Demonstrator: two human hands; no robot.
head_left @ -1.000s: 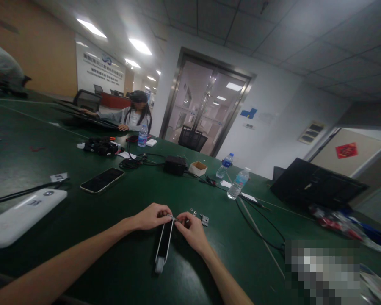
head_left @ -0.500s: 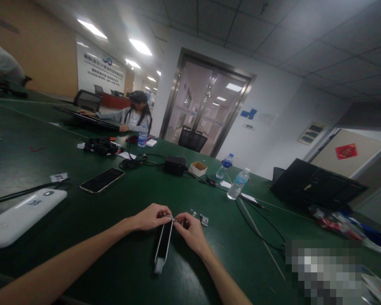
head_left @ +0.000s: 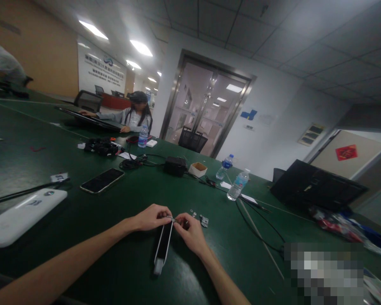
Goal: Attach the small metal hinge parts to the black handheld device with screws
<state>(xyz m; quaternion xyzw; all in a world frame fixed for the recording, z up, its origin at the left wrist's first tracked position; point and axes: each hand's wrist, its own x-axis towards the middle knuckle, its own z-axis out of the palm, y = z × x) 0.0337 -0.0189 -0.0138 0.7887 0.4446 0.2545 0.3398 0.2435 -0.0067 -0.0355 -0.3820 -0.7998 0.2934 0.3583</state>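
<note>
A long narrow piece with pale metal-like edges and a dark middle (head_left: 163, 245) points toward me, its blunt grey end nearest. At its far end my left hand (head_left: 155, 217) is closed, thumb and fingers pinching the tip. From the other side my right hand (head_left: 190, 231) pinches at that same end; whatever small part sits between its fingertips is too small to make out. Just beyond the right hand lie a small metal bracket (head_left: 205, 222) and several tiny rings or nuts (head_left: 194, 214).
On the green table (head_left: 139, 271) a phone (head_left: 102, 181) and a white device (head_left: 25, 218) lie left. Ahead are a black box (head_left: 174, 166), an open carton (head_left: 197, 170) and water bottles (head_left: 238, 185). Cables and a monitor (head_left: 317, 186) are right. A person (head_left: 136, 114) sits across.
</note>
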